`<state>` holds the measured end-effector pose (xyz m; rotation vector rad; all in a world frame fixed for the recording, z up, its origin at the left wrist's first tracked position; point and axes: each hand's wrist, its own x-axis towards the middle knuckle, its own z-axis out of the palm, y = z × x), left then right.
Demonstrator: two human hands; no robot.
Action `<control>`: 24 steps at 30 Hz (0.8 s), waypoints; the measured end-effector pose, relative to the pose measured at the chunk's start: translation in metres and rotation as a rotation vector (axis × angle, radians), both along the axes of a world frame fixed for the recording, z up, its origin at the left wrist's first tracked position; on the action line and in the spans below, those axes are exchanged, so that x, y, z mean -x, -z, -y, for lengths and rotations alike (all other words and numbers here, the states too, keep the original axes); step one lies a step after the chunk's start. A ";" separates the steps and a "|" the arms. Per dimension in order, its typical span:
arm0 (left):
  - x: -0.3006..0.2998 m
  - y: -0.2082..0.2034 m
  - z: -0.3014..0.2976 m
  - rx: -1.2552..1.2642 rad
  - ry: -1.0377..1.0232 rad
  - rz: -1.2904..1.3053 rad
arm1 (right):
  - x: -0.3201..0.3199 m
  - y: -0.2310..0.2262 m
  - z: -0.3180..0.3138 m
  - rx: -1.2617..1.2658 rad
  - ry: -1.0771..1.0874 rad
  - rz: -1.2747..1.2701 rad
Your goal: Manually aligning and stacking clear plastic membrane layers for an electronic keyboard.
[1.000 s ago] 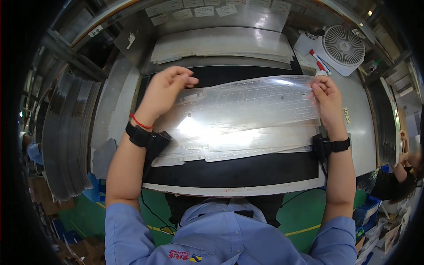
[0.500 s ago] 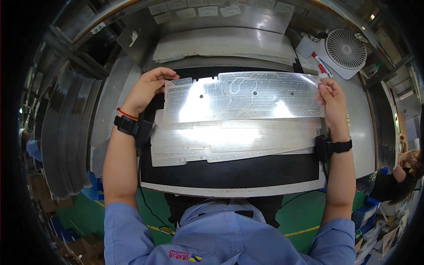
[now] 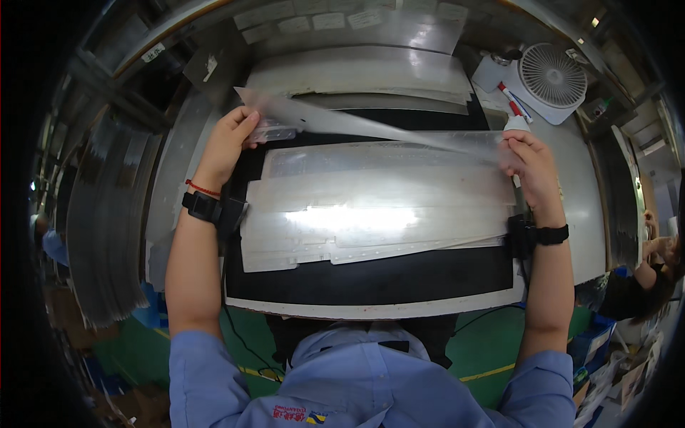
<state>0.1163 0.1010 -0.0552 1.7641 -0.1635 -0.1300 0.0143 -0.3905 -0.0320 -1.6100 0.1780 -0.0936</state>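
A thin transparent circuit film (image 3: 371,128), blurred and seen nearly edge-on, stretches between my two hands above the black mat (image 3: 342,282). My left hand (image 3: 232,139) pinches its left end, which looks twisted and tilted up. The right end is gripped between the thumb and fingers of my right hand (image 3: 531,164). Beneath it lies a loose pile of similar films (image 3: 307,189), overlapping at slight angles and glaring with reflected light. A wide stack of pale sheets (image 3: 357,70) lies behind, across the back of the mat.
A white fan (image 3: 553,75) stands at the back right, with a red marker (image 3: 512,102) and a white bottle (image 3: 492,71) beside it. Tall sheet stacks (image 3: 110,228) flank the left side. Another person (image 3: 642,282) is at the far right.
The circuit film was flat and facing me; now it has swung up and away, turned nearly edge-on and twisted. Both hands keep hold at its ends, with the left turned slightly.
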 end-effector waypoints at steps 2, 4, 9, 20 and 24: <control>0.002 -0.003 0.004 0.014 0.006 -0.035 | 0.001 -0.002 0.004 0.020 -0.016 0.018; 0.002 -0.004 0.007 0.035 -0.020 -0.052 | -0.002 0.006 0.014 -0.016 -0.036 0.042; -0.003 0.004 0.001 -0.042 0.043 -0.084 | -0.004 0.012 0.022 -0.036 0.041 0.085; -0.017 0.015 -0.020 0.265 -0.070 -0.058 | -0.003 0.010 0.013 0.292 0.010 0.063; -0.007 0.005 0.000 0.367 -0.182 -0.024 | -0.001 0.014 0.012 0.525 -0.070 0.098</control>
